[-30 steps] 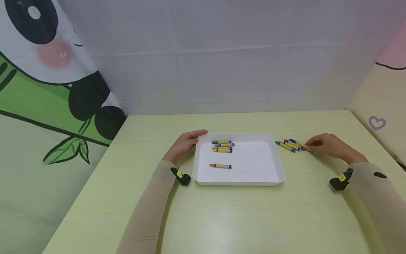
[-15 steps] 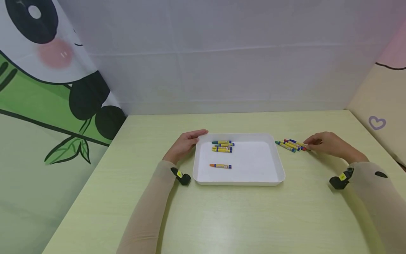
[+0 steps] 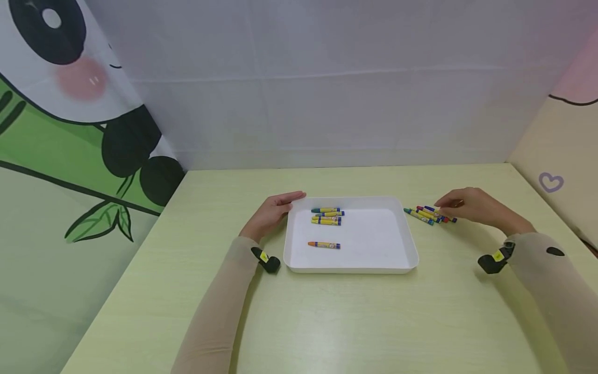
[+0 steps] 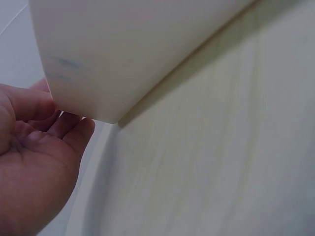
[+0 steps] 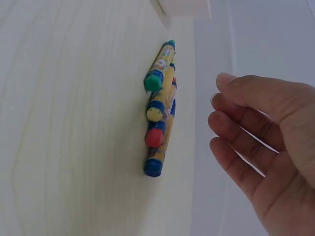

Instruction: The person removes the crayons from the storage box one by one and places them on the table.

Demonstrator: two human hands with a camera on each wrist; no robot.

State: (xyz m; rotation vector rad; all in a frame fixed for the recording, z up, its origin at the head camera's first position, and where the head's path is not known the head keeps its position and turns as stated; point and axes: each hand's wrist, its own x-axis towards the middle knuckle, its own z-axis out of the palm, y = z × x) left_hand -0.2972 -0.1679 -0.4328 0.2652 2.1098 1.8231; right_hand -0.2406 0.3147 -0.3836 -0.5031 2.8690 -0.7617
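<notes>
My left hand point(image 3: 270, 217) grips the back left corner of a white tray point(image 3: 369, 239); in the left wrist view the thumb and fingers point(image 4: 81, 135) meet at the tray's edge. Inside the tray, several crayons point(image 3: 326, 221) lie in a group toward the back left, and an orange crayon point(image 3: 324, 244) lies apart nearer the front. My right hand point(image 3: 478, 209) hovers over the right end of a small crayon pile on the table. Nothing is between its loosely bent fingers in the right wrist view. That pile has a green crayon point(image 5: 160, 66), a yellow, a red and a blue crayon point(image 5: 160, 156).
The crayon pile lies just off the tray's right side on a pale wooden table point(image 3: 355, 322). A grey-white cloth wall point(image 3: 327, 114) rises behind the table's back edge. Printed panels with cartoon figures point(image 3: 84, 156) stand at the left and right.
My right hand has lifted from the right end of the pile and shifted left above it. The blue crayon now lies more among the others. My left hand and the tray stay put.
</notes>
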